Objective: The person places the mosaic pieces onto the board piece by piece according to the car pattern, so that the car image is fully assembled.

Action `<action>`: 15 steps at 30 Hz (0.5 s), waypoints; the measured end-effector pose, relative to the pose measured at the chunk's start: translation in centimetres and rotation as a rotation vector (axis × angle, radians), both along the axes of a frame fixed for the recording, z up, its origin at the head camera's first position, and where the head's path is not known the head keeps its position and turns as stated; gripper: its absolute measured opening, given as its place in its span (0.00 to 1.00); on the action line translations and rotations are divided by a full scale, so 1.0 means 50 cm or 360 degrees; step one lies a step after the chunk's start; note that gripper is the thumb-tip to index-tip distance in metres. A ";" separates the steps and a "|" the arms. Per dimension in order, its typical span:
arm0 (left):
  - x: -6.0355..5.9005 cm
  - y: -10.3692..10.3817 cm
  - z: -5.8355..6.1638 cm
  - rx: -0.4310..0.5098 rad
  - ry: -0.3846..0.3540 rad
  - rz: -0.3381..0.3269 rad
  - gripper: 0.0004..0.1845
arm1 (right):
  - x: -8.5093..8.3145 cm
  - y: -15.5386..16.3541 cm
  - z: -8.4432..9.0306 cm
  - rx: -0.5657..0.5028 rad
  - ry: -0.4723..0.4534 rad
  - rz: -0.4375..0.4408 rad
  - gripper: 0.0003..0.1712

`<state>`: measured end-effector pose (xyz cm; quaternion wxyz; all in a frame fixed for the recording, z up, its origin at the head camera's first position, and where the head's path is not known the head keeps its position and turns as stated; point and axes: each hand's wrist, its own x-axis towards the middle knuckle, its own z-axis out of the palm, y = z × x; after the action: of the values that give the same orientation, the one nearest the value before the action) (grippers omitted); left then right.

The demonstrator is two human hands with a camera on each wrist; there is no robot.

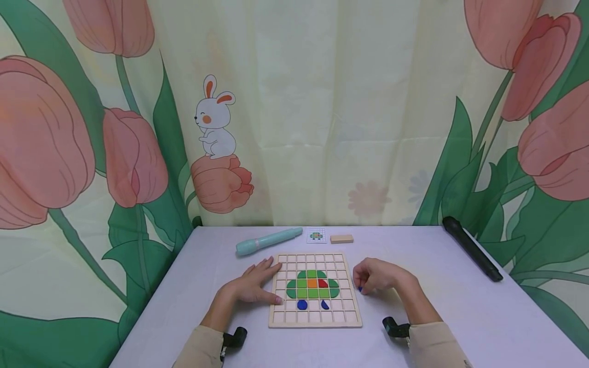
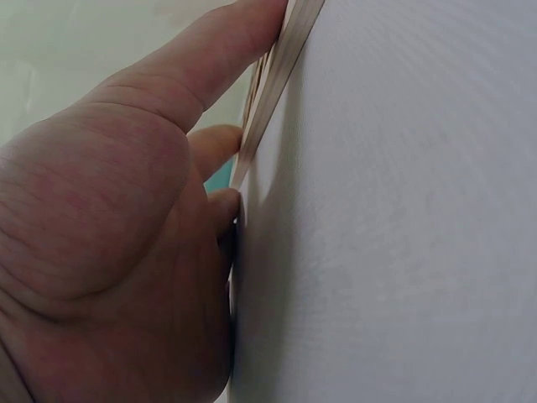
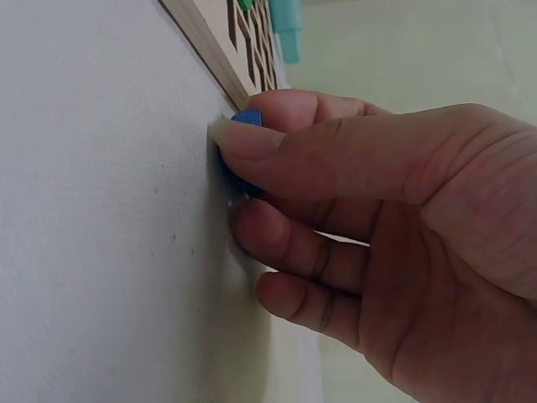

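Observation:
A square wooden grid board [image 1: 315,325] lies on the table in the head view. Green tiles [image 1: 301,293], an orange tile [image 1: 312,283] and a red tile [image 1: 322,283] form a cloud-like patch in its cells. Below them sit a blue disc [image 1: 302,304] and a blue curved tile [image 1: 325,305]. My left hand [image 1: 255,282] rests at the board's left edge, fingers extended, thumb on the rim. To the right of the board, my right hand [image 1: 378,276] pinches another blue tile [image 3: 247,119] between thumb and forefinger, close over the tabletop; the fingers hide most of its outline.
Behind the board lie a teal pen-shaped tube [image 1: 269,241], a small card with a coloured pattern [image 1: 316,235] and a wooden block [image 1: 342,239]. A black rod [image 1: 471,249] lies along the table's right edge. A tulip-print curtain [image 1: 299,112] hangs at the back.

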<state>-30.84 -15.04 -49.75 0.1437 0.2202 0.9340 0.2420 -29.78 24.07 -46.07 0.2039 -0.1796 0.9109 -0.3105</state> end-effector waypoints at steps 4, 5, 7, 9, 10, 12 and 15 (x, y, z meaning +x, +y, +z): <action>0.001 0.000 0.001 0.0013 0.0002 -0.0006 0.59 | 0.002 -0.005 0.003 0.0002 0.0043 -0.0059 0.11; 0.002 0.000 0.001 0.0014 0.0001 -0.0006 0.59 | 0.002 -0.006 0.004 -0.0001 0.0059 -0.0074 0.11; 0.002 0.000 0.002 0.0015 -0.0004 -0.0006 0.58 | 0.002 -0.008 0.006 -0.0021 0.0091 -0.0098 0.10; 0.002 0.000 0.003 0.0015 -0.0010 -0.0005 0.58 | 0.000 -0.008 0.009 -0.0053 0.0110 -0.0101 0.09; 0.002 0.000 0.003 0.0015 -0.0010 -0.0005 0.58 | -0.001 -0.009 0.009 -0.0068 0.0117 -0.0097 0.09; 0.001 -0.001 0.003 0.0016 -0.0012 -0.0007 0.59 | -0.004 -0.009 0.010 -0.0091 0.0132 -0.0078 0.09; 0.001 -0.001 0.001 0.0018 -0.0003 -0.0008 0.59 | -0.008 -0.012 0.010 -0.0115 0.0152 -0.0048 0.09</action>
<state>-30.81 -15.08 -49.68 0.1439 0.2232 0.9319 0.2472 -30.15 23.49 -45.57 0.1487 -0.1877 0.9105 -0.3372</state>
